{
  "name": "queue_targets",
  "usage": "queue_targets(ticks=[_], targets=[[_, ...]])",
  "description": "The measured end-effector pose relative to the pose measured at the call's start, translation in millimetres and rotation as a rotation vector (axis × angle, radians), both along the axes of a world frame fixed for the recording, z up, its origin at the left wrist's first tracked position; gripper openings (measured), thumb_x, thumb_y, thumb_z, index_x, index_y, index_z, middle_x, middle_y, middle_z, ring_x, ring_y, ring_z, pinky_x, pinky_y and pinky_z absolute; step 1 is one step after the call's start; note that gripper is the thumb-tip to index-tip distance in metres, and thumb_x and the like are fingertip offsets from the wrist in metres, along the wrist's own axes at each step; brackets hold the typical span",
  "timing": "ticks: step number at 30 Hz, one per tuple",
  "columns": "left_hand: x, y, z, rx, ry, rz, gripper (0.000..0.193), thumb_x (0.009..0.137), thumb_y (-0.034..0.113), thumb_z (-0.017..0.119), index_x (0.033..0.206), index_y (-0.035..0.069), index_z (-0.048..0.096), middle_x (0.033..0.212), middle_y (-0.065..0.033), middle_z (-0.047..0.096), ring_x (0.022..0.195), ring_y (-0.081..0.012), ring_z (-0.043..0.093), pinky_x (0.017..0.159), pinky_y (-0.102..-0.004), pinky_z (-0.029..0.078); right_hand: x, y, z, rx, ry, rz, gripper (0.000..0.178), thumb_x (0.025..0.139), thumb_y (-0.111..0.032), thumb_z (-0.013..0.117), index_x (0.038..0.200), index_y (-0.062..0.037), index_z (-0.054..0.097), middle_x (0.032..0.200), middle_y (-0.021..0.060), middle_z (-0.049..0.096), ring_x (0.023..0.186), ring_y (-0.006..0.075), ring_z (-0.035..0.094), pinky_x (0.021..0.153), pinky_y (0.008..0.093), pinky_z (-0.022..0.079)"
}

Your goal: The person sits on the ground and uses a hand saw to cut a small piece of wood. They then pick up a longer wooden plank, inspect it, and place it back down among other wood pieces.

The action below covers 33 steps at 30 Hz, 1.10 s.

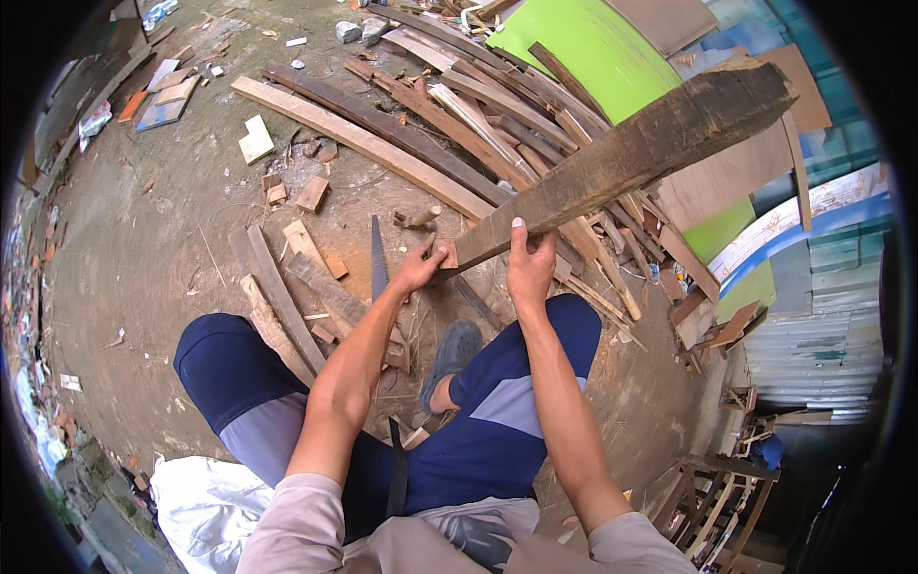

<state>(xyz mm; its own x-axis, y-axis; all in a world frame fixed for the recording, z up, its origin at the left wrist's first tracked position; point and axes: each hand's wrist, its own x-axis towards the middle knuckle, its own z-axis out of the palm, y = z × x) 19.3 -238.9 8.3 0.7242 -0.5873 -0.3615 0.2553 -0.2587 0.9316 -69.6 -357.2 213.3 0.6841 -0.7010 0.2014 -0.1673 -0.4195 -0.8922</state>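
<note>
A long, dark, weathered wooden beam (622, 163) slants from between my knees up to the far right. My left hand (421, 266) is closed at its near end, by the pale cut face. A little further along, my right hand (531, 265) grips the same beam from the near side, thumb up against it. Just left of my left hand, a saw blade (378, 256) points away from me. Past that hand, a small hammer-like tool (418, 219) lies on the ground.
Long planks (363, 143) and a heap of scrap wood spread ahead and to the right. Short offcuts (312, 194) lie ahead on the left. A bright green panel (583, 57) leans at the far right. A white sack (206, 507) rests beside my left leg.
</note>
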Motion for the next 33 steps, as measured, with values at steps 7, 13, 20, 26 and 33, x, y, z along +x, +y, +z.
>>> queue_targets(ticks=[7, 13, 20, 26, 33], targets=[[3.3, -3.5, -12.2, -0.053, 0.028, -0.008, 0.067, 0.1, 0.044, 0.058, 0.151, 0.003, 0.04, 0.148, -0.0242, 0.048, 0.135, -0.0299, 0.049, 0.111, -0.0368, 0.038, -1.9, -5.6, 2.1, -0.067, 0.049, 0.007, 0.045, 0.097, -0.032, 0.065, 0.128, -0.0004, 0.053, 0.105, 0.0156, 0.072, 0.096, 0.0251, 0.07, 0.085, 0.0378, 0.053], [5.4, -1.8, -13.2, -0.075, 0.118, 0.046, 0.06, 0.099, 0.042, 0.059, 0.145, 0.004, 0.049, 0.141, -0.0241, 0.056, 0.132, -0.0324, 0.053, 0.11, -0.039, 0.041, -1.0, -9.3, -4.2, -0.065, -0.001, -0.009, 0.048, 0.096, -0.035, 0.065, 0.126, 0.0018, 0.054, 0.103, 0.0204, 0.072, 0.093, 0.0316, 0.072, 0.083, 0.0407, 0.053], [2.1, -1.9, -12.9, -0.088, 0.155, 0.08, 0.056, 0.1, 0.037, 0.059, 0.143, 0.003, 0.049, 0.138, -0.0211, 0.059, 0.127, -0.0287, 0.056, 0.106, -0.0369, 0.043, -3.6, -10.2, -10.7, -0.067, -0.092, -0.004, 0.043, 0.095, -0.031, 0.068, 0.12, 0.0026, 0.056, 0.1, 0.0204, 0.071, 0.092, 0.0326, 0.071, 0.08, 0.0403, 0.053], [-0.7, 3.3, -5.3, -0.092, 0.236, 0.119, 0.051, 0.103, 0.035, 0.057, 0.14, 0.002, 0.051, 0.132, -0.0163, 0.062, 0.119, -0.0228, 0.059, 0.098, -0.0343, 0.047, 0.3, -6.8, -16.0, -0.123, -0.124, 0.015, 0.04, 0.098, -0.029, 0.067, 0.116, 0.0051, 0.054, 0.1, 0.0158, 0.07, 0.089, 0.0205, 0.07, 0.08, 0.0337, 0.055], [-3.3, 1.2, -1.4, -0.096, 0.185, 0.079, 0.054, 0.103, 0.036, 0.056, 0.142, 0.001, 0.049, 0.134, -0.0174, 0.061, 0.119, -0.0245, 0.059, 0.097, -0.034, 0.048, 4.0, -10.4, -17.9, -0.189, -0.043, -0.027, 0.041, 0.098, -0.031, 0.066, 0.119, 0.0018, 0.054, 0.096, 0.0191, 0.071, 0.087, 0.0276, 0.072, 0.078, 0.0379, 0.054]])
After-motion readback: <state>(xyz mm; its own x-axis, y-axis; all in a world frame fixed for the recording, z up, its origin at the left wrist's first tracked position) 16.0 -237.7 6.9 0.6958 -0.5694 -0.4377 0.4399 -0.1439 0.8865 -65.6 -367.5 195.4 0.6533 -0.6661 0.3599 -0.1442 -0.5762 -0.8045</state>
